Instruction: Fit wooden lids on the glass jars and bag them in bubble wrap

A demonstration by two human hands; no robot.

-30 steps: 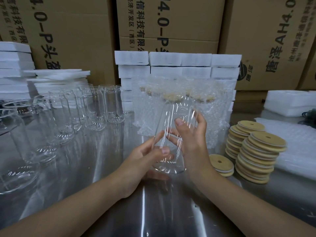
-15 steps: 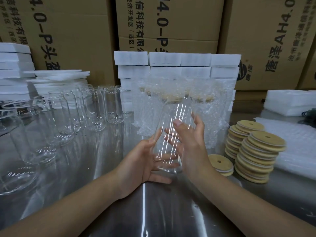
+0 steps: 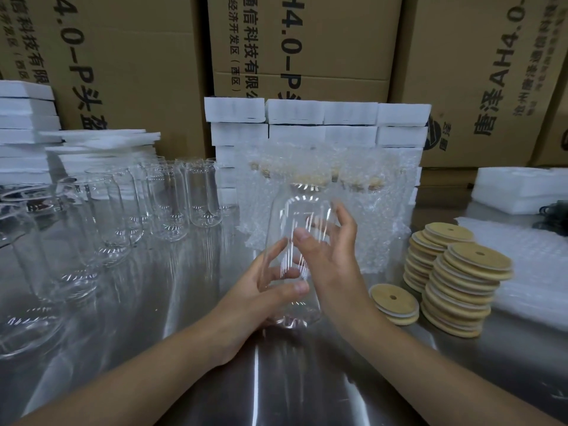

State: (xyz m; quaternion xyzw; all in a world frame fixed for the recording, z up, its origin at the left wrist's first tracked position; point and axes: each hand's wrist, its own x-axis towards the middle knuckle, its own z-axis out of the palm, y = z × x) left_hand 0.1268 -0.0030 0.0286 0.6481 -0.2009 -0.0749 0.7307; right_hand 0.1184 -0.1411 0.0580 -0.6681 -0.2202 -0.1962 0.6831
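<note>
Clear cylindrical glass jar [image 3: 295, 210] sits between both hands, nearly upright. Left hand [image 3: 255, 299] wraps its lower part: thumb across the front, fingers curled behind. Right hand [image 3: 332, 262] clasps the middle from the right side, thumb in front, fingers behind the glass. Right of the grip: stacks of round wooden lids [image 3: 461, 287] with centre holes, on the shiny steel table [image 3: 276, 379]. Behind it — bubble-wrapped lidded jars [image 3: 362, 179]. Left of it — empty clear glass jars [image 3: 172, 204] standing in rows.
</note>
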